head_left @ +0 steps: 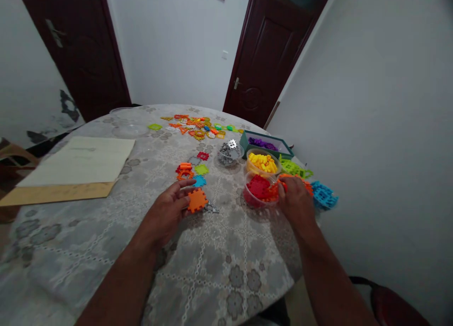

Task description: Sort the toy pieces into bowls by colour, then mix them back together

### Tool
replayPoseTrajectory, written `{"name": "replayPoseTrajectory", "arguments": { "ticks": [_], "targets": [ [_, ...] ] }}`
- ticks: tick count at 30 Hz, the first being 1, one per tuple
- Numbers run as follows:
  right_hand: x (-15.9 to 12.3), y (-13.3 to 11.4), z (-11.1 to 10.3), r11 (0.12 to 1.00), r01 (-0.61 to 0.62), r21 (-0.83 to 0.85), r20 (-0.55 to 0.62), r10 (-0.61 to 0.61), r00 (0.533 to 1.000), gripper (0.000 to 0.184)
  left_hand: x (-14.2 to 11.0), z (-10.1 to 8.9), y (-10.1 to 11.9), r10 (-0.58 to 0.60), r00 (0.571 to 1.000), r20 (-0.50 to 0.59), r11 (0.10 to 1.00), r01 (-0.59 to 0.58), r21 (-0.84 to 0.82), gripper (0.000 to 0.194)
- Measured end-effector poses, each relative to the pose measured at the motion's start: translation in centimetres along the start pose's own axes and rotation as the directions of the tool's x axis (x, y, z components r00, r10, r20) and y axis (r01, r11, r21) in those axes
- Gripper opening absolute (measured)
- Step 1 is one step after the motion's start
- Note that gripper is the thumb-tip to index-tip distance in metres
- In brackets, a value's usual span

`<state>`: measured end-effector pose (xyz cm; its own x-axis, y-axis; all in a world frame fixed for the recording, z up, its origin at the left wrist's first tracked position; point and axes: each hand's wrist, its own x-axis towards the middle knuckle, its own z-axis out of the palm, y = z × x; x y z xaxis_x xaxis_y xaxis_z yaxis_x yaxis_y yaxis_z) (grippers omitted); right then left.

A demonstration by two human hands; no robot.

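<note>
Well beyond the left fingers (182, 183) stands a pale wall (177, 47) with a white switch plate (225, 54), a dark red door (67, 43) ahead and to their left, a second door (274, 43) ahead and to their right. Right of the right fingers (288, 184) rises a side wall (389, 104); below them spreads a floral-covered table (208, 255). The light is dim.

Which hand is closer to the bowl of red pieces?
Right. The right hand is just right of the bowl; the left hand is farther off to its left, holding an orange tile.
</note>
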<state>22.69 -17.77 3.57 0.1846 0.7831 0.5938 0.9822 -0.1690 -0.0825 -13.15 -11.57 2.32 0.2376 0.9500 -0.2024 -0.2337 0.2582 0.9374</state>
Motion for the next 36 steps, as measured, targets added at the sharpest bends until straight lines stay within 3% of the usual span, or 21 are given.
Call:
{"name": "replayPoseTrajectory", "arguments": {
  "ticks": [3, 6, 9, 12, 16, 20, 23, 25, 27, 30, 33, 36],
  "targets": [
    [-0.3, -1.0, -0.9, 0.996, -0.029, 0.081, -0.028, 0.031, 0.999, 0.022, 0.3, -0.3, -0.2, 0.016, 1.0, 0.02, 1.0, -0.016, 0.021, 0.053],
    [-1.5, -3.5, -2.2, 0.956, 0.008, 0.292, -0.006, -0.006, 1.0, 0.018, 0.2, -0.3, -0.2, 0.022, 0.998, 0.063, 0.999, -0.025, 0.042, 0.055],
    [-3.3, -7.2, -3.4, 0.834, 0.027, 0.551, 0.132, -0.119, 0.984, 0.017, -0.1, -0.3, -0.2, -0.005, 0.986, 0.164, 0.999, -0.003, 0.052, 0.061],
    [-4.8, -10.8, -3.7, 0.692, -0.071, 0.718, 0.291, -0.205, 0.934, 0.025, -0.2, -0.5, -0.5, -0.042, 0.965, 0.26, 0.995, 0.017, 0.099, 0.064],
    [-5.6, -13.6, -3.2, 0.537, -0.203, 0.819, 0.39, -0.26, 0.883, 0.033, 0.1, -1.1, -1.1, -0.04, 0.942, 0.334, 0.987, -0.015, 0.162, 0.063],
    [-5.7, -13.9, -2.9, 0.49, -0.299, 0.819, 0.445, -0.214, 0.87, 0.022, 0.1, -0.9, -1.1, -0.037, 0.94, 0.338, 0.973, -0.042, 0.225, 0.065],
    [-4.7, -11.6, -3.4, 0.466, -0.34, 0.817, 0.457, -0.165, 0.874, 0.022, -0.1, -0.4, -0.7, -0.02, 0.949, 0.315, 0.971, -0.056, 0.232, 0.066],
    [-3.3, -8.5, -4.1, 0.499, -0.321, 0.805, 0.382, -0.02, 0.924, 0.026, 0.0, -0.2, -0.4, 0.021, 0.969, 0.247, 0.974, -0.075, 0.212, 0.06],
    [-1.5, -4.4, -4.7, 0.618, -0.281, 0.734, 0.202, 0.197, 0.959, 0.031, 0.2, -0.2, -0.1, 0.08, 0.989, 0.126, 0.977, -0.103, 0.185, 0.053],
    [0.9, 1.7, -5.2, 0.802, -0.289, 0.523, 0.002, 0.338, 0.941, 0.039, 0.5, -0.5, 0.4, 0.146, 0.983, -0.11, 0.982, -0.131, 0.138, 0.044],
    [2.0, 5.7, -4.6, 0.867, -0.348, 0.357, -0.007, 0.375, 0.927, 0.038, 0.5, -0.7, 0.8, 0.162, 0.948, -0.273, 0.985, -0.141, 0.096, 0.034],
    [1.9, 7.3, -3.3, 0.882, -0.381, 0.275, 0.056, 0.381, 0.923, 0.036, 0.4, -0.7, 1.0, 0.174, 0.932, -0.318, 0.983, -0.145, 0.112, 0.031]
  ]
}}
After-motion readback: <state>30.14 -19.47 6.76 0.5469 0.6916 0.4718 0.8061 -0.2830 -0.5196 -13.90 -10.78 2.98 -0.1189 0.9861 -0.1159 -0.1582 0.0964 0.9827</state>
